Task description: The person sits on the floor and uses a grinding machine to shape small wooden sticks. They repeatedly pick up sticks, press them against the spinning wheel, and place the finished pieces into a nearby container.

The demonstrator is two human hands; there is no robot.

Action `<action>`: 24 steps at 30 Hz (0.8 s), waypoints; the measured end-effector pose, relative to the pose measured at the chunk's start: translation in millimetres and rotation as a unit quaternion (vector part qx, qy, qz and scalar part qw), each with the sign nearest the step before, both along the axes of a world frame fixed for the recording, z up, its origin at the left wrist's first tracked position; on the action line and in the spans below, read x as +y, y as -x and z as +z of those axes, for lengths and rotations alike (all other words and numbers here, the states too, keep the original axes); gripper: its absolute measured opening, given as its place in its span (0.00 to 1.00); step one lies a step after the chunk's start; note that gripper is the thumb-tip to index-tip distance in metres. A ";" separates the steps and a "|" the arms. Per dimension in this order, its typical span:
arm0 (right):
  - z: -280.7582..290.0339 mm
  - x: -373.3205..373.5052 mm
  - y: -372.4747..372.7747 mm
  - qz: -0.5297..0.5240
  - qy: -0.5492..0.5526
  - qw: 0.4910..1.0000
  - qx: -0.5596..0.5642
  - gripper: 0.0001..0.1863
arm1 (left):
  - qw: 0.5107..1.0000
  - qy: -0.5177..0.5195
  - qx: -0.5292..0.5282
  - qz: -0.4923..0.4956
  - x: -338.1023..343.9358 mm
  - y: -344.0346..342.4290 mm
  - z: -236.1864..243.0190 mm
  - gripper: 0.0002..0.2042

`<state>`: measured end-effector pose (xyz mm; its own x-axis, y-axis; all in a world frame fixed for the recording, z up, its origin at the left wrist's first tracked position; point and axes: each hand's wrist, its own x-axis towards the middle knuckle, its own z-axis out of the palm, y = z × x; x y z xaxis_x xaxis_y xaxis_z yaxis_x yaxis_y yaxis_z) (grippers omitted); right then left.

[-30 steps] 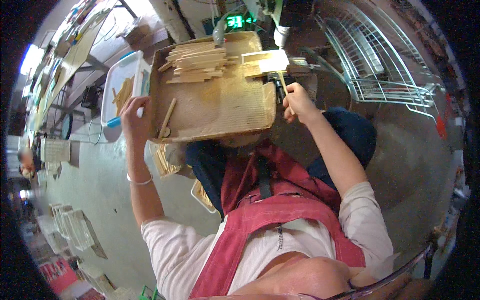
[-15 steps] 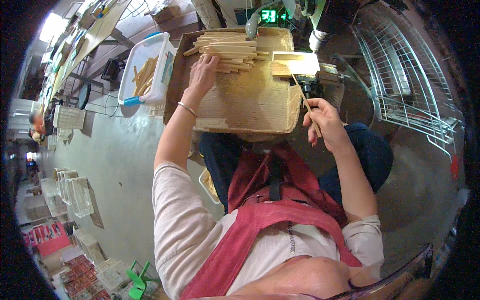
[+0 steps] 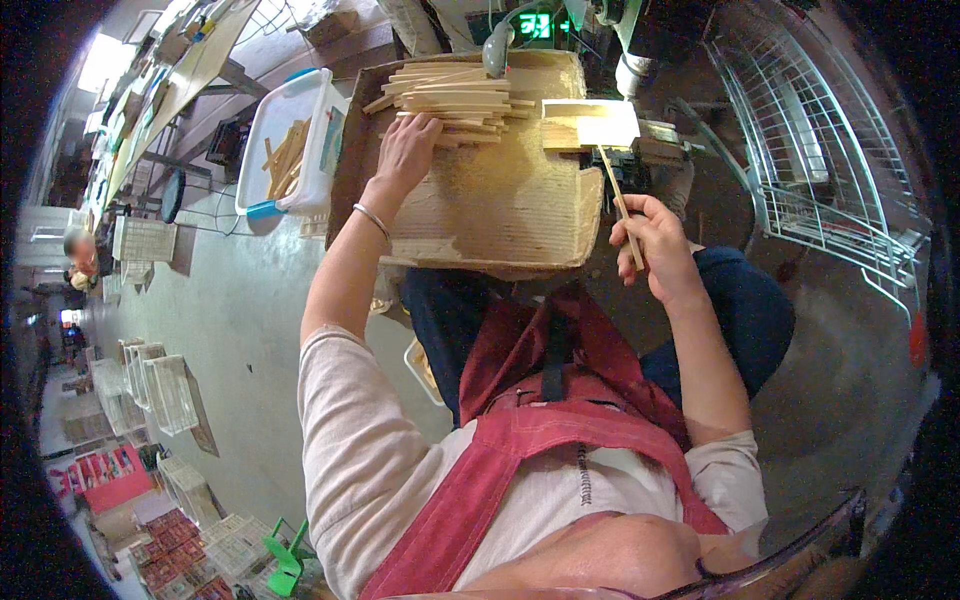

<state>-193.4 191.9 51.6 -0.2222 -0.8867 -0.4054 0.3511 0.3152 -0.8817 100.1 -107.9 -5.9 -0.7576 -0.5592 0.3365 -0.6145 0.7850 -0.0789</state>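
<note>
On the near edge of a pile of thin wooden sticks (image 3: 455, 95), my left hand (image 3: 405, 152) rests with its fingers stretched out, touching the sticks. The pile lies in a shallow cardboard tray (image 3: 490, 215) in front of me. To the right of the tray, my right hand (image 3: 652, 245) is closed around a single wooden stick (image 3: 616, 187). This stick slants away from me, its far end just below a brightly lit wooden block (image 3: 562, 135). Glare hides part of the block's surface.
Left of the tray stands a clear plastic bin (image 3: 330, 145) with more sticks inside. A grey lamp head (image 3: 496, 50) hangs over the tray's far edge. Dark machine parts (image 3: 620, 170) sit under the lit block. A wire rack (image 3: 830, 170) stands at the right.
The stick in my right hand has swung a little to the right at its far end, away from the lit block's lower edge. My left hand stays on the pile.
</note>
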 end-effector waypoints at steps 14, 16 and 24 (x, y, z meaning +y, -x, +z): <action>-17.9 -3.1 4.5 -0.099 -0.061 0.993 0.016 0.21 | 0.998 -0.047 -0.032 0.002 -2.9 -4.0 2.0 0.11; -16.5 -4.0 2.1 -0.121 -0.068 0.990 0.030 0.21 | 0.998 -0.060 -0.014 -0.012 -2.2 -1.5 4.4 0.11; -20.1 -28.0 1.9 0.118 -0.071 0.988 0.072 0.19 | 0.995 -0.088 0.044 0.028 3.8 -14.5 22.2 0.10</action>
